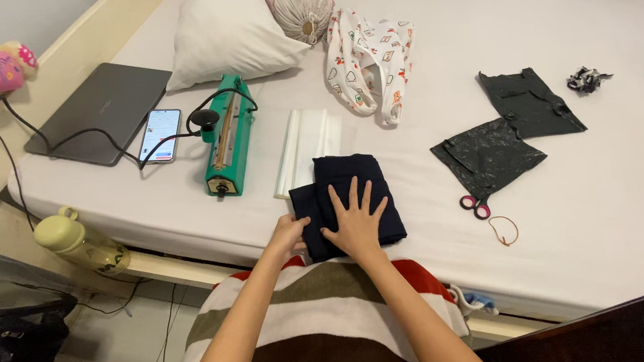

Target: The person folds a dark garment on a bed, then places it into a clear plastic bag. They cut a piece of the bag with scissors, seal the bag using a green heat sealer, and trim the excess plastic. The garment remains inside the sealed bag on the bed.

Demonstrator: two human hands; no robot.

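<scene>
A folded dark navy garment [353,172] lies at the near edge of the white bed [576,204]. My right hand [355,219] rests flat on top of it with fingers spread. My left hand [288,235] grips the garment's near left edge, fingers curled onto the cloth. Under the garment's far left corner lies a stack of clear plastic bags [307,141].
A green heat sealer [229,135] with a black cord lies left of the bags, beside a phone [159,135] and a closed laptop [99,112]. Two black plastic bags [506,128], pink-handled scissors [475,205], a rubber band [504,229], a patterned cloth [370,62] and pillows [225,29] are on the bed.
</scene>
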